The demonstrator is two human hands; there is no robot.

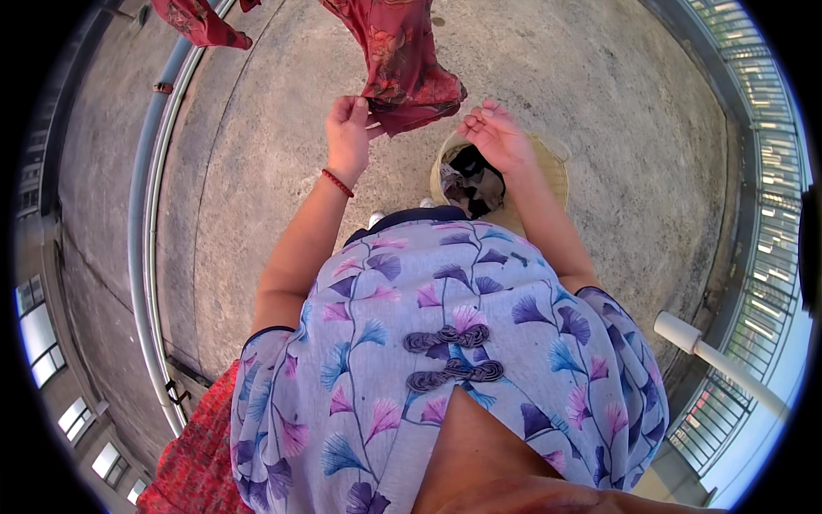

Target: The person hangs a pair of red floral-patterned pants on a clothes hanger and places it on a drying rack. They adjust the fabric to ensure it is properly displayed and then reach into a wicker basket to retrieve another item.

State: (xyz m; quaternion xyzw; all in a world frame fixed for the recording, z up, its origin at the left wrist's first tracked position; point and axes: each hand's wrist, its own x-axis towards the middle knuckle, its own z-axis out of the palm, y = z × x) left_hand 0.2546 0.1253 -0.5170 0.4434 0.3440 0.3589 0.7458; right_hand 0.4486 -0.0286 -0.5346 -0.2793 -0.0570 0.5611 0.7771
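Observation:
A red floral garment hangs down from the top of the view. My left hand, with a red beaded bracelet at the wrist, pinches the garment's lower left edge between thumb and fingers. Just right of the cloth's lower corner is my right hand, raised with its fingers loosely curled and nothing seen in them. Beneath my right hand and forearm stands a round woven basket with a loop handle. Dark and greyish clothes lie inside it; my forearm hides part of the basket.
Another piece of red floral cloth hangs at the upper left, near long pipes along the concrete floor. Red patterned fabric is at the lower left. A metal railing and a white pole stand on the right.

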